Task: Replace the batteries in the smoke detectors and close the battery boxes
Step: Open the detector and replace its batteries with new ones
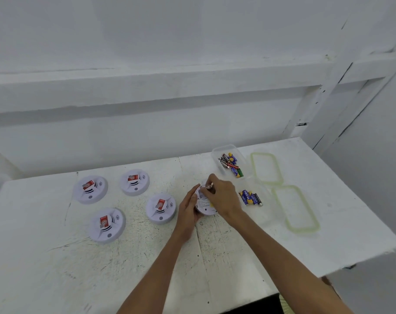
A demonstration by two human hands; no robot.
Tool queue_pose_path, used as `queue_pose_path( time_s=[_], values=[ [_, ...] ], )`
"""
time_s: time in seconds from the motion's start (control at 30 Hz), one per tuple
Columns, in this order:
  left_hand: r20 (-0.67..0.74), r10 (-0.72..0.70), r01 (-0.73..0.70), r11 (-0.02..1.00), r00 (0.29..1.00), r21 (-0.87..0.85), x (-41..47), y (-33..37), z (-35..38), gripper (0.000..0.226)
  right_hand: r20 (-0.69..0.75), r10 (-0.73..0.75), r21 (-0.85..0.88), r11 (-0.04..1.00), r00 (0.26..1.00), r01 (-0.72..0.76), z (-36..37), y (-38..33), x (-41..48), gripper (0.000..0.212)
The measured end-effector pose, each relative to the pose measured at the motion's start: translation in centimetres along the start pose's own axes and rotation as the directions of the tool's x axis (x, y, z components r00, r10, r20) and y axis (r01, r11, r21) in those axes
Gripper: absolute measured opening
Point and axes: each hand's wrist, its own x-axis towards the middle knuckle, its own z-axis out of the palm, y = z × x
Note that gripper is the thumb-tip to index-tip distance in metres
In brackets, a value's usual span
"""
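Observation:
A white smoke detector (205,206) lies back side up on the white table (56,268). My left hand (189,208) grips its left rim. My right hand (222,194) pinches a small battery (209,186) at the detector's far edge, over the battery slot. Several other white smoke detectors with red stickers lie face up to the left, the nearest (161,207) close to my left hand. Two clear plastic boxes hold batteries: a far box (228,164) with mixed ones and a near box (251,197) with blue and yellow ones.
Two clear lids with pale green seals lie right of the boxes, one far (266,167) and one near (295,208). A white wall runs behind the table. The table's right edge drops off near the lids.

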Motion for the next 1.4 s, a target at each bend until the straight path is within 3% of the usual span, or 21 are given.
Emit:
queue_pose_path(
  time_s=[0.17, 0.33, 0.5, 0.67, 0.8, 0.87, 0.97, 1.03, 1.13, 1.2, 1.3, 1.4],
  values=[
    [-0.031, -0.014, 0.013, 1.0, 0.999, -0.01, 0.4, -0.5, -0.2, 0.037, -0.047, -0.142, -0.025, 0.99, 0.989, 0.141, 0.9, -0.3, -0.2, 0.019],
    [-0.047, -0.014, 0.013, 1.0, 0.999, -0.01, 0.6, -0.8, -0.2, 0.039, -0.056, -0.266, -0.083, 0.962, 0.962, 0.261, 1.2, -0.9, -0.8, 0.051],
    [-0.046, -0.021, 0.02, 1.0, 0.999, -0.024, 0.6, -0.7, -0.2, 0.035, -0.033, -0.248, -0.164, 0.957, 0.968, 0.239, 0.5, -1.0, -0.8, 0.023],
    [-0.031, -0.011, 0.009, 0.998, 0.999, -0.065, 0.5, -0.6, -0.2, 0.036, -0.054, -0.281, -0.161, 0.95, 0.958, 0.269, 1.4, -0.5, -0.9, 0.014],
    [-0.029, -0.005, 0.003, 0.999, 1.0, -0.051, 0.4, -0.6, -0.2, 0.037, -0.074, -0.144, 0.143, 0.978, 0.987, 0.154, 1.4, -0.2, -0.8, 0.011],
    [-0.027, -0.005, 0.004, 0.999, 1.0, -0.053, 0.4, -0.6, -0.2, 0.038, -0.082, -0.138, 0.207, 0.966, 0.987, 0.152, 1.3, -0.1, -0.9, 0.016],
    [-0.016, -0.004, 0.003, 0.998, 1.0, -0.068, 0.4, -0.4, -0.3, 0.038, -0.077, -0.121, 0.199, 0.971, 0.99, 0.134, 1.6, -0.2, -1.0, 0.02],
    [-0.016, -0.008, 0.007, 0.996, 1.0, -0.085, 0.4, -0.5, -0.2, 0.037, -0.089, -0.004, 0.164, 0.986, 0.996, 0.018, 1.6, -0.4, -1.0, 0.027],
    [-0.026, -0.024, 0.02, 0.993, 0.999, -0.118, 0.2, -0.4, -0.1, 0.037, -0.099, 0.227, 0.087, 0.972, 0.969, -0.218, 1.2, -0.7, -0.7, 0.068],
    [-0.039, -0.03, 0.025, 0.992, 0.999, -0.126, 0.2, -0.4, -0.1, 0.038, -0.071, 0.292, 0.042, 0.956, 0.954, -0.29, 1.0, -0.8, -0.7, 0.083],
    [-0.038, -0.033, 0.029, 0.994, 0.999, -0.104, 0.3, -0.6, -0.2, 0.038, 0.032, 0.355, 0.13, 0.925, 0.934, -0.356, 0.8, -0.9, -0.5, 0.077],
    [-0.031, -0.031, 0.029, 0.997, 0.999, -0.071, 0.2, -0.4, -0.3, 0.037, 0.039, 0.369, 0.29, 0.885, 0.929, -0.364, 0.7, -0.9, -0.6, 0.061]
  ],
)
